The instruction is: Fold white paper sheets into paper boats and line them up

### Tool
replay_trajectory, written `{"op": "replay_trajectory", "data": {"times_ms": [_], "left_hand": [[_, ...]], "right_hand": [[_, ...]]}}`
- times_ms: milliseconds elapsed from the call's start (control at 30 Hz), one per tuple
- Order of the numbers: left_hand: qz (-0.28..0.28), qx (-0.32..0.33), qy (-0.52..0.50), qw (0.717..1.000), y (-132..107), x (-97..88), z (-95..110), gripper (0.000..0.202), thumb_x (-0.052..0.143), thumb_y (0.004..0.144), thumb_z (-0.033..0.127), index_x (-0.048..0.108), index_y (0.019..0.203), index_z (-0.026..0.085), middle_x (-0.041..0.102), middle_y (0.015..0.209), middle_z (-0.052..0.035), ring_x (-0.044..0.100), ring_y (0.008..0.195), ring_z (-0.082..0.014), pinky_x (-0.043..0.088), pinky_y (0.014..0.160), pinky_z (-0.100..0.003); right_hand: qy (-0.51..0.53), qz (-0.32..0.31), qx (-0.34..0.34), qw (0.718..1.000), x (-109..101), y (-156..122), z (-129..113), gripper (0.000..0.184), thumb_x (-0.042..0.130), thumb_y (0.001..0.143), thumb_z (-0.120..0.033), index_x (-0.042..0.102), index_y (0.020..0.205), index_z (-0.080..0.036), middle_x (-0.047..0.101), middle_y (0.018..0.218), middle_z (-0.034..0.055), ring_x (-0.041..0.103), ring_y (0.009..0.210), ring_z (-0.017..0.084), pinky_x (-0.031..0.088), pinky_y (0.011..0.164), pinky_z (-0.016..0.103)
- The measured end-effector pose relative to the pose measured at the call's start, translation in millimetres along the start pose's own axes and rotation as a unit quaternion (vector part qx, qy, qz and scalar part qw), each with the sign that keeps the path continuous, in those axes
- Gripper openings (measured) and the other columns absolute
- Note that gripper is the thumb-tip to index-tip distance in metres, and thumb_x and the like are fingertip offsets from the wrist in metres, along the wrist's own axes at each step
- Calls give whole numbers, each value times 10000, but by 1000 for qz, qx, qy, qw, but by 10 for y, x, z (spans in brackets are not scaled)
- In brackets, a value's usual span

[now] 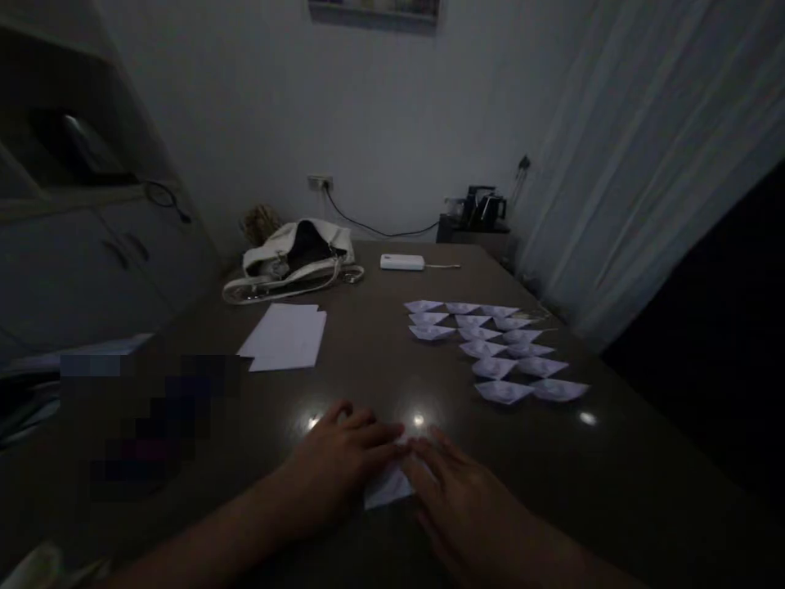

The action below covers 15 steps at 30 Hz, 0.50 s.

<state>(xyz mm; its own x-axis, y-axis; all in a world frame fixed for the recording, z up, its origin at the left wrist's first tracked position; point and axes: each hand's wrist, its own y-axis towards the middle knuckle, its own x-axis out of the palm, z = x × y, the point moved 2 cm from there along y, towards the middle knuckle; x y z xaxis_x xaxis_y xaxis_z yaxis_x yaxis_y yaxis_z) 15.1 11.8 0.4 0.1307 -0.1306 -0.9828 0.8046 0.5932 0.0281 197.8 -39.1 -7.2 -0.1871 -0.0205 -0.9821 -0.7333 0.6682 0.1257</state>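
A small folded sheet of white paper (388,486) lies on the brown table in front of me, partly covered by my hands. My left hand (343,450) rests over its left and upper side, fingers stretched out and slightly bent. From the right, my right hand (457,491) lies on the paper with its fingers extended, the tips meeting those of the left hand near the upper edge. Neither hand visibly grips the paper; both press from above. Beyond the right hand stand several white paper boats (504,392) in rows. To the far left lies a stack of white paper sheets (285,337).
A white handbag (300,258) with its strap sits at the table's far left. Near the far edge lies a white power bank (401,262) with a short cord. A kettle (491,210) stands on a small cabinet behind. Curtains (613,139) hang at right.
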Motion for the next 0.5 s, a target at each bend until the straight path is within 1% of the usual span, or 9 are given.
{"op": "replay_trajectory", "data": {"times_ms": [67,167,233,300,367,400,433,467,500], "left_hand": [[5,5,-1,1000,-13,-2,-6,386,473,922,171,496,1267,343,549,1345,26,530,1098,-243,277,893,-441],[2,9,-8,1000,-21,-10,9,373,466,921,166,513,1253,327,543,1351,11,531,1105,-247,297,894,-443],[-3,7,-16,1000,-22,-20,38,368,465,920,172,510,1259,308,536,1358,-12,527,1117,-257,310,905,-457],[-5,1,-34,999,-19,-32,73,346,493,920,252,507,1264,278,531,1358,-46,528,1111,-274,332,916,-476],[-7,-6,-60,998,-8,-37,103,411,561,884,398,515,1259,236,526,1353,-87,524,1107,-298,363,924,-486],[-9,-8,-74,997,1,-35,113,457,596,853,448,532,1240,215,529,1343,-102,519,1109,-305,382,925,-481],[-13,-9,-87,996,10,-28,119,483,628,825,469,550,1216,197,536,1330,-112,517,1110,-306,404,924,-466],[-15,-11,-100,995,20,-17,122,475,650,812,454,565,1194,185,543,1316,-116,516,1112,-301,425,919,-444],[-16,-14,-111,994,27,-3,122,440,660,817,409,571,1181,178,546,1308,-116,515,1116,-290,443,915,-418]], "right_hand": [[-9,-9,35,999,13,-56,32,526,479,814,-150,444,1331,-59,510,1337,226,481,1238,345,472,977,451],[-26,-19,48,998,23,-152,51,505,495,782,-114,499,1281,-30,544,1293,245,516,1199,364,508,931,454],[-22,-17,55,998,12,-199,70,475,497,773,-73,530,1244,-21,591,1241,232,561,1156,340,516,926,430],[-6,-9,57,998,-10,-206,108,449,511,786,-52,541,1234,-40,627,1201,200,587,1125,303,510,938,404],[1,6,54,998,-35,-161,165,454,553,822,-69,518,1275,-71,664,1139,170,616,1076,282,513,923,404],[7,2,50,999,-41,-122,197,465,599,819,-92,522,1278,-86,681,1097,156,629,1041,282,504,926,422],[13,1,54,998,-47,-76,232,448,660,799,-138,563,1235,-106,700,1033,135,632,1019,289,492,931,443],[21,0,56,998,-53,-28,264,410,710,772,-187,613,1166,-133,701,1001,115,620,1025,299,483,930,458],[34,-17,46,998,-56,20,285,393,734,757,-222,632,1130,-149,691,1005,100,612,1022,290,488,915,443]]}}
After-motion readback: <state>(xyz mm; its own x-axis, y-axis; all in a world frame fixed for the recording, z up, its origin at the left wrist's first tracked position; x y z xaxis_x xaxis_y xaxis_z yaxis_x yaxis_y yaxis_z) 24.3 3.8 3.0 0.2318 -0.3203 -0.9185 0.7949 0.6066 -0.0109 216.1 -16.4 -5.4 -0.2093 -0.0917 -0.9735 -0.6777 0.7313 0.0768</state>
